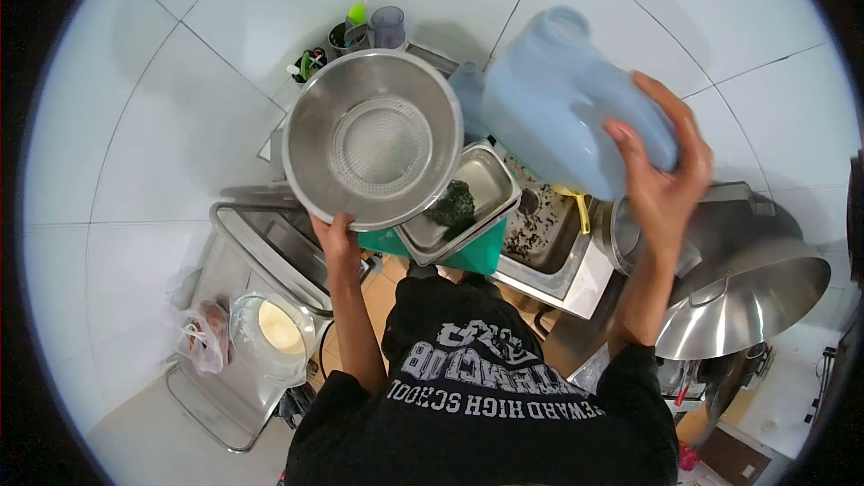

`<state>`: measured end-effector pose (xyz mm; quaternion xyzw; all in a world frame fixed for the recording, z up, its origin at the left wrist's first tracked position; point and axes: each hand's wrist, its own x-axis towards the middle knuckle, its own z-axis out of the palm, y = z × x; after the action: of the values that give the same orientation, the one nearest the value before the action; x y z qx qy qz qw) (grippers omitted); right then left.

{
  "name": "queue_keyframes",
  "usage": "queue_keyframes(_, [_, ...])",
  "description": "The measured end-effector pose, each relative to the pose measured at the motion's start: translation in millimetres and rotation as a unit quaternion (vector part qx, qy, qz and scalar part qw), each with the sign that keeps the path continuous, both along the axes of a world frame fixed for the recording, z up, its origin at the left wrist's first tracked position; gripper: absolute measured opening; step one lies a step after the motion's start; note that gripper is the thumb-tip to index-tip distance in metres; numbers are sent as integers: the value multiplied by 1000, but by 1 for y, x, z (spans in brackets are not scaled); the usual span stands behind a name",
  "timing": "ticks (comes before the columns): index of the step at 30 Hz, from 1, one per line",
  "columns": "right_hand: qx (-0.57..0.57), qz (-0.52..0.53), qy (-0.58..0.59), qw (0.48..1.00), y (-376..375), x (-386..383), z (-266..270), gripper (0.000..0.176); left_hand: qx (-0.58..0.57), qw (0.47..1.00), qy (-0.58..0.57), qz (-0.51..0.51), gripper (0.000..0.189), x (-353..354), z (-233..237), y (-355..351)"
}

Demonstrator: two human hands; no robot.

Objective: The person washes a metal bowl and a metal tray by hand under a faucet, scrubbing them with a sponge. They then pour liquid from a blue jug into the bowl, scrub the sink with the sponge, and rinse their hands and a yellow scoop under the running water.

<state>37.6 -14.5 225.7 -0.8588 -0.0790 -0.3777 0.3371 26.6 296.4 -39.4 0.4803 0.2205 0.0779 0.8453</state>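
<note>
My left hand [337,238] grips the near rim of a wide metal colander [382,144] with a perforated base; nothing shows inside it. My right hand [670,153] is wrapped round one side of a light blue plastic jug [558,99], raised to the right of the colander. The jug is tilted and its round mouth faces away from me. Below and between them sits a rectangular metal pan [486,171] with a dark green leafy clump [453,205] in it. A green cutting board [486,250] lies under the pan.
A metal sink [567,252] holds scattered dark bits. A large shiny domed lid [747,301] stands at right. At left, a metal cart [211,387] carries a bowl of pale yellow stuff [281,326] and a plastic bag [207,337]. A utensil cup [346,39] stands behind.
</note>
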Motion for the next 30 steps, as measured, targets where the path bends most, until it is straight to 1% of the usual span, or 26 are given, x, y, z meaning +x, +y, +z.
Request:
queue_keyframes(1, [-53, -1, -22, 998, -6, -10, 7, 28, 12, 1000, 10, -21, 68, -1, 1, -5])
queue_keyframes(2, [-56, 1, -19, 998, -11, -21, 16, 28, 49, 997, 23, -62, 71, 0, -2, -5])
queue_keyframes(4, [-174, -21, -17, 984, -22, -40, 35, 27, 62, 995, 25, -71, 72, 0, -11, -14])
queue_keyframes(5, [-178, -20, -13, 984, -27, -45, 40, 27, 79, 993, 22, -80, 73, 0, -14, -20])
queue_keyframes(6, [-185, -33, -1, 982, -32, -51, 44, 26, 52, 995, 36, -80, 74, -2, 1, -31])
queue_keyframes(9, [-204, -42, 52, 977, -37, -63, 53, 28, 65, 991, 32, -113, 74, -6, -7, -43])
queue_keyframes(11, [-222, 35, 140, 964, -31, -63, 52, 29, 71, 988, 23, -133, 73, -9, -10, -50])
queue_keyframes(12, [-183, 47, 211, 959, -26, -63, 52, 30, 80, 986, 10, -147, 73, -10, -11, -54])
queue_keyframes(13, [-183, 41, 217, 958, -23, -61, 47, 30, 78, 985, 14, -154, 73, -12, -9, -56])
queue_keyframes(15, [-173, 70, 299, 936, -18, -54, 35, 32, 124, 974, -16, -191, 73, -14, -5, -59])
queue_keyframes(16, [-170, 57, 358, 916, -15, -50, 33, 28, 122, 973, -14, -195, 73, -16, -7, -60])
queue_keyframes(17, [-170, 54, 360, 916, -15, -44, 28, 28, 134, 968, -27, -212, 72, -16, -8, -61])
queue_keyframes(19, [-261, 138, 383, 875, -21, -33, 6, 24, 145, 961, -41, -232, 72, -18, -8, -63])
queue_keyframes(20, [-295, 152, 405, 852, -23, -28, -4, 23, 126, 961, -51, -242, 72, -19, -3, -65])
queue_keyframes(21, [-294, 151, 407, 851, -21, -24, -11, 23, 107, 960, -61, -252, 72, -21, 0, -67])
queue_keyframes(23, [-389, 172, 443, 789, -18, -16, -22, 24, 124, 955, -60, -263, 74, -20, 8, -73])
queue_keyframes(24, [-389, 174, 445, 787, -18, -12, -27, 24, 143, 949, -61, -274, 76, -19, 10, -74])
queue_keyframes(26, [-429, 201, 461, 750, -17, -7, -37, 24, 150, 944, -73, -284, 75, -21, -3, -74])
queue_keyframes(28, [-441, 199, 472, 737, -18, -5, -47, 24, 141, 942, -95, -288, 73, -21, -7, -77])
queue_keyframes(30, [-455, 198, 484, 721, -17, -2, -49, 25, 136, 944, -80, -291, 72, -23, 2, -78])
